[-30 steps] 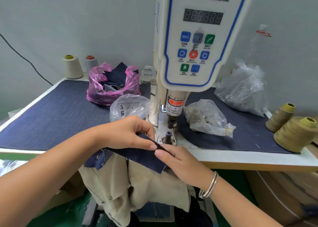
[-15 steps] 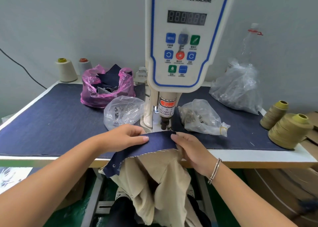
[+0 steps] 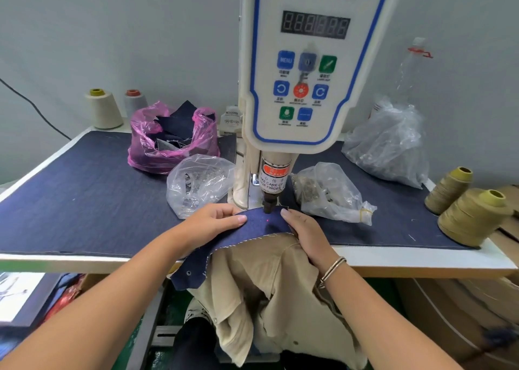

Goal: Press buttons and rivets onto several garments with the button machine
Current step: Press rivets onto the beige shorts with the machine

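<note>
Step in hand, judged from the frame: lining up the dark blue collar band (image 3: 252, 229) of a beige garment (image 3: 269, 294) under the press head (image 3: 269, 205) of the button machine (image 3: 306, 69), near the middle of the table's front edge (image 3: 84, 263). Left hand (image 3: 209, 220) pinches the band's left part, thumb on top, fingers curled over the far edge; right hand (image 3: 304, 230) grips the right part with fingers wrapped down over the cloth, a metal bracelet (image 3: 332, 270) on the wrist. A red laser dot (image 3: 267, 220) sits on the band between the hands, just in front of the head. To do this well: keep the band taut and flat, slide the marked spot onto the dot, and keep the fingertips out to the sides, away from the punch, before triggering. One rivet (image 3: 188, 272) already shows on the band's hanging end; the rest of the garment drapes below the table. Readable writing: "SERVO BUTTON MACHINE" on the top panel, "MENU" on a blue key, partial "TAKE CARE OF YOUR FINGER" on the ram label; the Chinese characters are too small to read, the display is unlit. A clear bag of fasteners (image 3: 198, 183) lies left of the head, another clear bag (image 3: 330, 194) right of it, and a pink bag of scraps (image 3: 171, 139) towards the back edge.
</note>
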